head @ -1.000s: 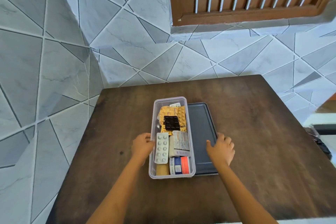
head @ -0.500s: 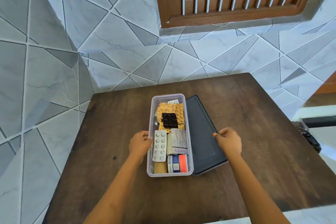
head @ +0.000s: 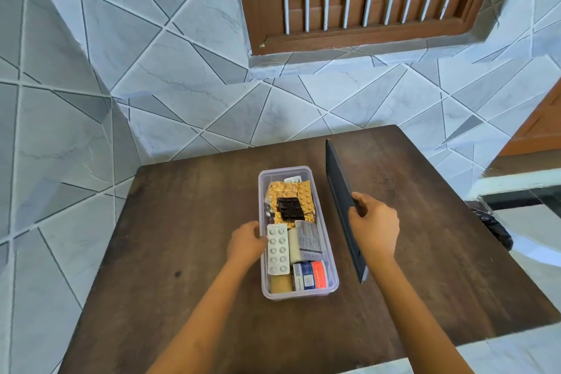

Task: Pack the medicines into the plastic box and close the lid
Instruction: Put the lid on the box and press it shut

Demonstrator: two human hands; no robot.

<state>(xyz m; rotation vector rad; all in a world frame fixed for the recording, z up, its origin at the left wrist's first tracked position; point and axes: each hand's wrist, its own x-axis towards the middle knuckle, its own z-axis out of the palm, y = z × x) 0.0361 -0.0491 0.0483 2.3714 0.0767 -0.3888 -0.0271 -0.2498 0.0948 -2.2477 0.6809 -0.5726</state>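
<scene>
A clear rectangular plastic box (head: 298, 232) sits on a dark brown wooden table (head: 182, 222), about midway between its left and right edges and a little nearer the near edge. It is full of medicines: orange blister sheets (head: 290, 191) with a black blister pack (head: 290, 208) on top at the far end, a white blister strip of round tablets (head: 277, 249) along the left wall, and small cartons, one blue and red (head: 309, 276), at the near end.

The left hand (head: 247, 241) curls against the box's left wall, steadying it. The right hand (head: 375, 223) grips the long edge of a dark flat rectangular plastic lid (head: 341, 206), held off the table and tipped up almost on edge, just right of the box.

The packing looks done; closing remains. To do it well, the lid should probably be swung flat over the box, its corners lined up with the rim, then pressed down evenly. The white strip seems to lie high near the rim and may need pushing down first.
</scene>
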